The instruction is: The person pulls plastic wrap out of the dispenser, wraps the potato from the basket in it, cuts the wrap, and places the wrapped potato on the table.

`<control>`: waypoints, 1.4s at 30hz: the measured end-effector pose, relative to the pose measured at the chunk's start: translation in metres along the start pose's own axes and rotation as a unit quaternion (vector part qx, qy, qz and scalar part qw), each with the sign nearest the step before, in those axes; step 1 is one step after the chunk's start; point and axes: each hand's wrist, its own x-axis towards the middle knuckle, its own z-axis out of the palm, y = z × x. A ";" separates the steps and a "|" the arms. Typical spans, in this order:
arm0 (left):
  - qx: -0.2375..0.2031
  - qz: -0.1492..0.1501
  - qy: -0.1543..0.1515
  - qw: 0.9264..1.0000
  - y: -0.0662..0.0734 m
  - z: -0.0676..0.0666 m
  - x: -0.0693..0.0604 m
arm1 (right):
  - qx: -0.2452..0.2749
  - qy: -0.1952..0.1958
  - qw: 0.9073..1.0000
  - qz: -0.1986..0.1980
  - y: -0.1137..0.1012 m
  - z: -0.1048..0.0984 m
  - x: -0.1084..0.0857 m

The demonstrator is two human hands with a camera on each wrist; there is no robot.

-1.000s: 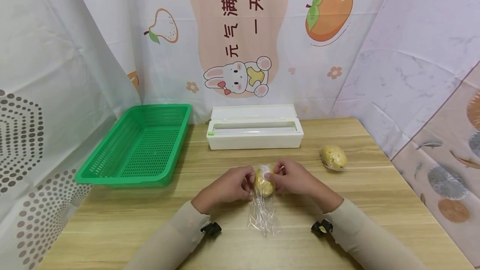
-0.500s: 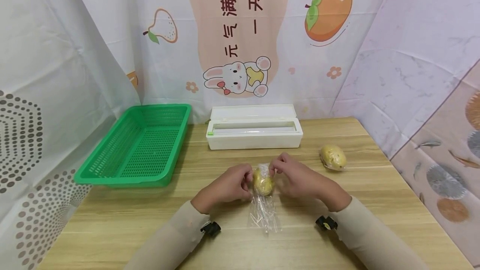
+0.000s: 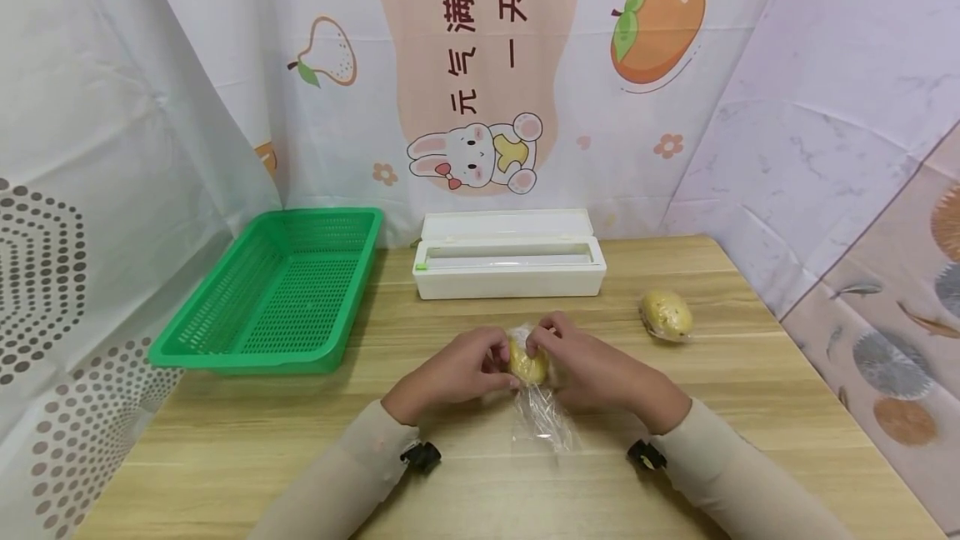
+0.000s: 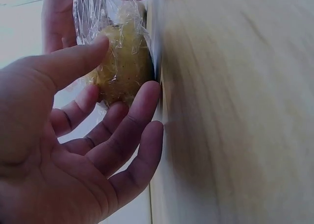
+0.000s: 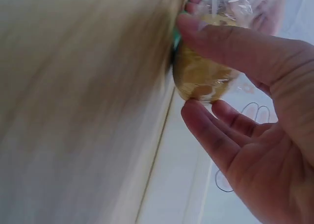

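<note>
A yellow potato [image 3: 529, 367], partly wrapped in clear cling film, sits on the table between both hands. My left hand [image 3: 463, 367] holds its left side; in the left wrist view the thumb lies on the potato [image 4: 122, 69] and the fingers curve under its end. My right hand [image 3: 592, 363] grips the other side, thumb across the potato [image 5: 203, 79] and fingertips at its end in the right wrist view. A loose tail of cling film [image 3: 543, 419] trails from the potato toward the front edge of the table.
Behind the hands stands a white cling film box [image 3: 510, 283] with its lid up. A second, film-wrapped potato [image 3: 667, 315] lies to the right on the wooden table [image 3: 750, 407]. On the left is a green plastic basket [image 3: 247, 362]. A printed cloth hangs behind.
My right hand drew back slightly from the potato, then returned onto it. The left thumb has shifted onto the near part of the potato, and the film tail has swung to the right.
</note>
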 end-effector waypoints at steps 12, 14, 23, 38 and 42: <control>0.041 0.016 0.014 0.999 0.004 0.008 0.002 | 0.044 0.012 0.999 0.008 0.007 0.000 0.001; 0.068 0.018 0.019 0.997 0.005 0.008 0.001 | 0.056 0.012 0.998 0.003 0.007 0.000 0.001; 0.069 0.012 0.014 0.997 0.007 0.002 -0.004 | 0.074 0.006 0.997 0.000 0.009 0.000 0.001; 0.051 -0.020 0.049 0.997 0.007 0.002 -0.002 | 0.106 0.021 0.994 -0.005 0.013 0.000 0.004; 0.051 -0.033 0.060 0.996 0.008 0.003 -0.001 | 0.106 0.032 0.994 -0.001 0.013 0.000 0.004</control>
